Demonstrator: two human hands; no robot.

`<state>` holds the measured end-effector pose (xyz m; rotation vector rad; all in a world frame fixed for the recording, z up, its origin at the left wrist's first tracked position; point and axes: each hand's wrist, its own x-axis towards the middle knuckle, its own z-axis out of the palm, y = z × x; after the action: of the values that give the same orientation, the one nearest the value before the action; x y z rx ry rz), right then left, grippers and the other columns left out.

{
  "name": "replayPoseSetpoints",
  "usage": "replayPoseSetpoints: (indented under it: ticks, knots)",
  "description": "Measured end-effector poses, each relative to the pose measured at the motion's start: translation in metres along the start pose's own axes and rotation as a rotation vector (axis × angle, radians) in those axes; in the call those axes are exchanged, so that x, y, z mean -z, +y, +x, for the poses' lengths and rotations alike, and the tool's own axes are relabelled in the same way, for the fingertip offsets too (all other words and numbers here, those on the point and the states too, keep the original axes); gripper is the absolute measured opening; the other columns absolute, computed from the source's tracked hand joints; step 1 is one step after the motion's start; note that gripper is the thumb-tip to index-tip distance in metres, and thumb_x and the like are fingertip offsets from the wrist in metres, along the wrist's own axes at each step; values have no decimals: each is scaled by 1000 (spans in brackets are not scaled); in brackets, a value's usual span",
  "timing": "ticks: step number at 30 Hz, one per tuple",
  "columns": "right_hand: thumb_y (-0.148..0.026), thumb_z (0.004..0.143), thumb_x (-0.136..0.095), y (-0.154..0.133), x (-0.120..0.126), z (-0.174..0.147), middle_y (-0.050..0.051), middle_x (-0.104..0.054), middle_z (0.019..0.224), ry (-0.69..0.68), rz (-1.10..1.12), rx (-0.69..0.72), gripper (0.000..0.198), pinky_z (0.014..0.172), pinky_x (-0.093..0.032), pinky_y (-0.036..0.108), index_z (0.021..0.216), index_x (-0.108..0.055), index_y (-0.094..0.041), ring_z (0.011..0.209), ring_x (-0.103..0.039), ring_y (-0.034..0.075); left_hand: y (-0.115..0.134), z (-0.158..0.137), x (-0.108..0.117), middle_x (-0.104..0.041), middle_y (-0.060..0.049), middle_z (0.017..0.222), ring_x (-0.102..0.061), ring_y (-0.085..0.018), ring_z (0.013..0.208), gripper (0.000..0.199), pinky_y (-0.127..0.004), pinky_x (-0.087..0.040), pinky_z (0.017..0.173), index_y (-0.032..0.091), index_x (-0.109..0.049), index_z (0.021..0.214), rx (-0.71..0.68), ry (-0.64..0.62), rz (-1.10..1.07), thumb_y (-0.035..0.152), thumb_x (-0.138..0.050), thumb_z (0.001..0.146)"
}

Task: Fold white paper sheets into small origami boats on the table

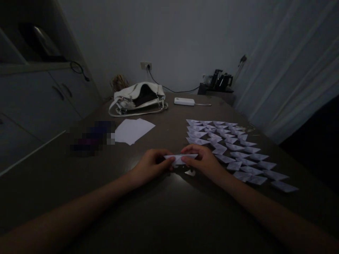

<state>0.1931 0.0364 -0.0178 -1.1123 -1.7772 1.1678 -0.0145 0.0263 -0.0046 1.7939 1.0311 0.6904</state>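
Between my two hands, a little above the table, is a folded white paper boat. My left hand pinches its left end, thumb in front and fingers behind. The other end is gripped by my right hand in the same way. Just right of that hand, many similar folded paper boats lie in rough rows on the table. A stack of white paper sheets rests farther off to the left. The far side of the held paper is hidden by fingers.
On the dark table, a white handbag sits toward the back. A white power bank with a short cable lies right of it. Something blurred out is at the left. A black kettle stands in the back right corner.
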Motion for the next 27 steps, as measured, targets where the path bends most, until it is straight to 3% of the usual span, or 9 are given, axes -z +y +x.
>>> replayPoseSetpoints:
  ticks: [5, 9, 13, 20, 24, 27]
  knots:
    - [-35, 73, -71, 5, -1, 1, 1, -64, 74, 15, 62, -27, 27, 47, -39, 22, 91, -61, -17, 53, -53, 9, 1, -2, 0, -66, -5, 78, -60, -13, 68, 28, -21, -45, 59, 11, -65, 97, -39, -10, 52, 36, -57, 86]
    - [-34, 71, -71, 1, -3, 1, 2, -65, 75, 49, 79, -48, 28, 44, -38, 21, 91, -60, -18, 50, -51, 8, 1, -5, -1, -66, -5, 99, -61, -14, 79, 37, -23, -47, 67, 17, -60, 116, -177, 54, 192, 31, -64, 81]
    - [-32, 71, -71, -2, -3, 0, 1, -64, 72, 44, 86, -41, 27, 43, -38, 20, 91, -60, -18, 49, -51, 8, 3, -6, -1, -64, -5, 105, -59, -15, 92, 31, -25, -46, 79, 19, -62, 113, -317, 85, 308, 26, -64, 82]
    - [-33, 75, -68, -3, -2, -4, 2, -65, 76, -13, 51, -41, 32, 51, -45, 24, 103, -61, -20, 58, -58, 12, 3, -6, -2, -65, -5, 102, -60, -16, 91, 27, -25, -46, 78, 18, -62, 110, -323, 146, 349, 26, -60, 85]
    - [-31, 74, -68, -3, -2, -4, 2, -64, 81, -28, 44, -35, 34, 52, -44, 24, 105, -59, -20, 58, -56, 12, 1, -7, -2, -64, -6, 103, -59, -17, 92, 27, -26, -45, 78, 17, -62, 109, -332, 154, 371, 27, -61, 84]
    - [-30, 73, -69, -2, -2, -4, 0, -61, 75, -31, 64, -39, 34, 49, -41, 23, 103, -57, -20, 57, -54, 11, 1, -7, -3, -64, -5, 103, -59, -17, 93, 29, -27, -45, 79, 18, -61, 110, -335, 143, 380, 27, -62, 83]
